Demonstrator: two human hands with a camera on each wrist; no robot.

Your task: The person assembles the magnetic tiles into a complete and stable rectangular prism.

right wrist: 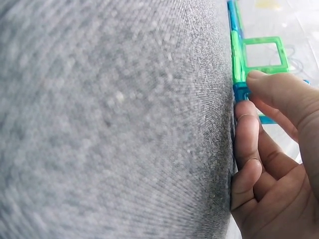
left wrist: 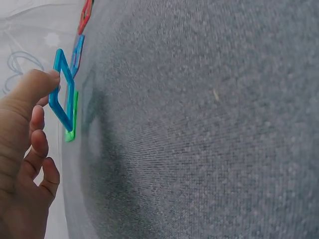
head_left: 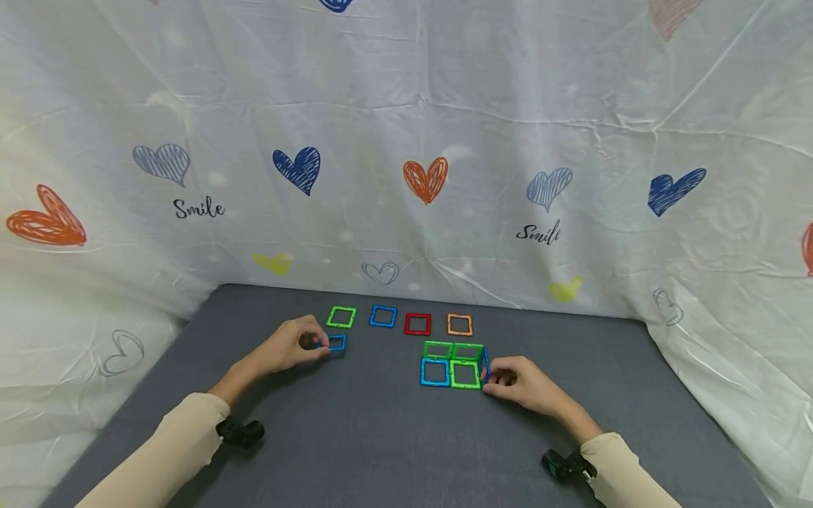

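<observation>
My left hand [head_left: 288, 343] pinches a blue square frame tile [left wrist: 61, 115] between thumb and fingers, tilted above the table on the left. At the right, my right hand [head_left: 521, 381] pinches a blue square tile [head_left: 487, 363] standing on edge at the right end of a joined group. That group has a blue tile [head_left: 435, 384] and a green tile [head_left: 466, 387] at the front, lying flat. Behind them two green tiles [head_left: 438, 343] stand up side by side. In the right wrist view, the fingers cover part of the blue tile.
Along the back of the grey table [head_left: 381, 437] lie separate square tiles: green [head_left: 341, 326], blue [head_left: 383, 325], red [head_left: 418, 334] and orange [head_left: 460, 334]. A white curtain [head_left: 356, 233] with printed hearts hangs behind the table's far edge.
</observation>
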